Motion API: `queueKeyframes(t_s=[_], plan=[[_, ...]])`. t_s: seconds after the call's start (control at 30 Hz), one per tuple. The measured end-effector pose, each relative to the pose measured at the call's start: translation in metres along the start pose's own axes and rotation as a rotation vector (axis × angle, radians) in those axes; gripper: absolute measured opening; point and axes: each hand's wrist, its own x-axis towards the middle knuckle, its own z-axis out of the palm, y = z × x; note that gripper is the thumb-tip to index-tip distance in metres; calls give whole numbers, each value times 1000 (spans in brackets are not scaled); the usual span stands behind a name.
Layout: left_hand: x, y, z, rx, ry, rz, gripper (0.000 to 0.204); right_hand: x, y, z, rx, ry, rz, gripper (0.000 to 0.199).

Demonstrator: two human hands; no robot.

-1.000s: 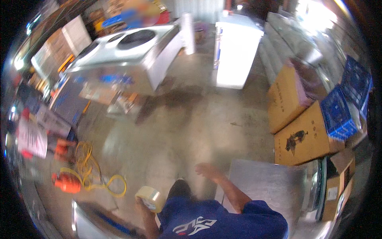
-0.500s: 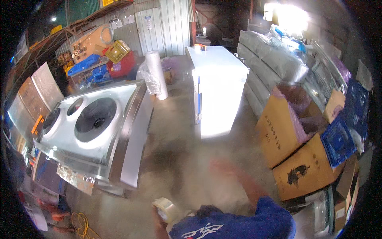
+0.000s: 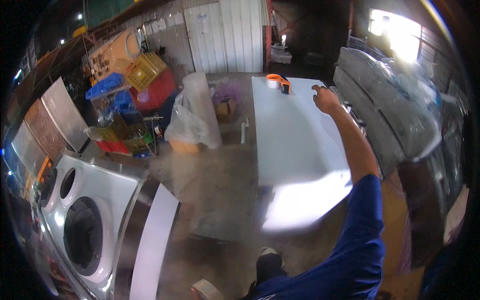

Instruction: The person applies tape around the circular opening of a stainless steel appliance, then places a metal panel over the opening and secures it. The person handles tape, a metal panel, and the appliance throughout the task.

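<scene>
My right hand (image 3: 326, 100) is stretched out over the far right part of a white box-shaped cabinet (image 3: 295, 130), its fingers apart and slightly curled, with nothing in them. To the left of it, on the cabinet's top near the far edge, lies an orange tape dispenser (image 3: 285, 82) with a white roll in it; hand and dispenser are apart. At the lower edge shows a roll of packing tape (image 3: 207, 290), which my left hand holds; that hand is almost wholly cut off by the picture's edge.
A large metal-framed unit (image 3: 122, 200) with round black openings stands at the left. Beyond it are a wrapped upright roll (image 3: 202, 105), a yellow crate (image 3: 145, 70) and a red bin (image 3: 155, 90). Plastic-wrapped grey blocks (image 3: 390, 105) are stacked along the right, near cardboard (image 3: 395, 220).
I have come closer to the white cabinet. My right arm has swung up and forward from low over the floor to above the cabinet top. The roll of packing tape stays low at the left.
</scene>
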Motion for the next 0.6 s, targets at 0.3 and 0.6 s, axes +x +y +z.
queueKeyframes(t_s=[0.3, 0.6], plan=[[-18, -3, 128, -69, 294, -80, 57, 203, -22, 101, -254, -195, -222, 59], [-122, -119, 106, -267, 624, 129, 71, 166, -91, 20, -42, 82, -588, 45]])
